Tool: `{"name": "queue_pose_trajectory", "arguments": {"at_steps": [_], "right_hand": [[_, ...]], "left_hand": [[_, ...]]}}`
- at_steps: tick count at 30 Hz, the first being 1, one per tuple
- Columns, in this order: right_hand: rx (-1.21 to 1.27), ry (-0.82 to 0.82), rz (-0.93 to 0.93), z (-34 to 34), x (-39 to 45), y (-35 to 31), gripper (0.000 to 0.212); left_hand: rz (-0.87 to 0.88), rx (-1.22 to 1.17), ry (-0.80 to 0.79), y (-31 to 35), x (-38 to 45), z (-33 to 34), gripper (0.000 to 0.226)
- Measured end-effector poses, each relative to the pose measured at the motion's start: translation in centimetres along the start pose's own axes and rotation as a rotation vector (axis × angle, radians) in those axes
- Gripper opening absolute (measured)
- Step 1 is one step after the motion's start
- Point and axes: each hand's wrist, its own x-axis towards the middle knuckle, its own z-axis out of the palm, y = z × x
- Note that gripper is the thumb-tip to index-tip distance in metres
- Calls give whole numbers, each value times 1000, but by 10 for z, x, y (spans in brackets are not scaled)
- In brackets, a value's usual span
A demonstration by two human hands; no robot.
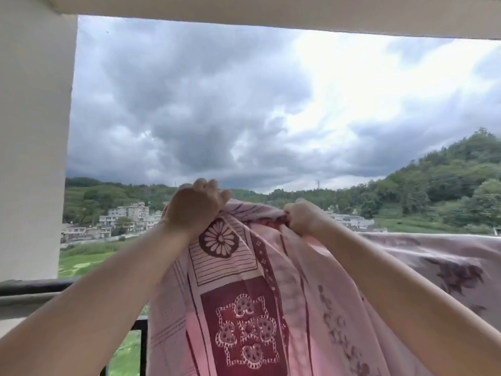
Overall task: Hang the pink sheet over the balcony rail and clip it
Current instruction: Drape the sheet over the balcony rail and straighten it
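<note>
1. Beyond the balcony opening, a heavy grey sky [217, 104] fills most of the view, brighter at the upper right, above green wooded hills [447, 185] and a cluster of pale, flat-roofed buildings [119, 218] on the left.
2. White wall [32, 131] frames the left side and a pale ceiling beam [271, 9] crosses the top.
3. Low on the left runs the dark balcony rail [35, 286], with a black upright bar [143, 346] beneath it; further right the rail is hidden by cloth.
4. The pink sheet [244, 308] is held up in front of the person, raised above rail height, and hangs down out of the frame at the bottom.
5. Its print shows a dark red flower roundel, a lined panel and a maroon square with pale lace-like blossoms; no readable writing, label or brand shows anywhere on it.
6. The left hand [193, 204] is closed around the sheet's top edge, fingers curled over the far side of the fabric, knuckles uppermost.
7. The right hand [302, 217] is clenched into a fist on a bunched fold of the same top edge, just beside the left hand with a short sagging span of cloth between them.
8. To the right, another stretch of pinkish cloth [433, 256] with a faded dark floral print lies spread out sideways at about rail level; whether it belongs to the same sheet cannot be told.
9. Both bare forearms reach up from the lower corners.
</note>
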Motion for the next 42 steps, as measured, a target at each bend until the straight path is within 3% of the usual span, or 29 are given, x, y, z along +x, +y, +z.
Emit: {"name": "queue_pose_trajectory", "arguments": {"at_steps": [1, 3, 6, 9, 11, 14, 18, 22, 24, 26, 28, 30, 33, 37, 39, 41, 42], "right_hand": [[31, -216, -101, 10, -8, -4, 29], [140, -394, -155, 9, -27, -10, 35], [291, -269, -177, -10, -51, -12, 33], [388, -379, -196, -15, -71, -23, 33], [355, -353, -189, -2, -80, -30, 38], [411, -145, -150, 10, -85, -32, 43], [230, 88, -165, 7, -86, -44, 48], [260, -2, -172, 7, -88, -48, 49], [297, -7, -171, 12, -88, -46, 48], [338, -7, -146, 16, -90, -44, 45], [328, -9, -146, 14, -93, -47, 40], [258, 31, -207, 11, -98, -56, 40], [177, 121, -346, 10, -98, -80, 59], [173, 116, -486, 18, -76, -128, 63], [227, -25, -521, 15, -58, -155, 53], [237, -300, -599, 11, -39, -174, 36], [250, -410, -614, 8, -29, -181, 38]], "left_hand": [[21, 28, -58, -3, -11, 7, 29], [50, -6, -168, -7, -34, 16, 24], [-23, -100, -402, -11, -54, 28, 28], [-157, -281, -704, -19, -63, 34, 36], [-295, -453, -786, -26, -71, 31, 47], [-450, -617, -616, -29, -94, 10, 48], [-503, -529, -302, -21, -131, -19, 37], [-453, -308, -287, -6, -179, -25, 53], [-557, -323, -211, 10, -209, -21, 68], [-836, -630, -314, 29, -230, -18, 69], [-1130, -1174, -509, 42, -234, -16, 50], [-1291, -1481, -571, 41, -237, -9, 33], [-1238, -1369, -398, 24, -236, -15, 25], [-1146, -1052, -275, -25, -215, -33, 24], [-1156, -1038, -317, -49, -199, -37, 37], [-1099, -906, -334, -67, -184, -35, 28], [-1044, -814, -343, -75, -177, -32, 24]]}}
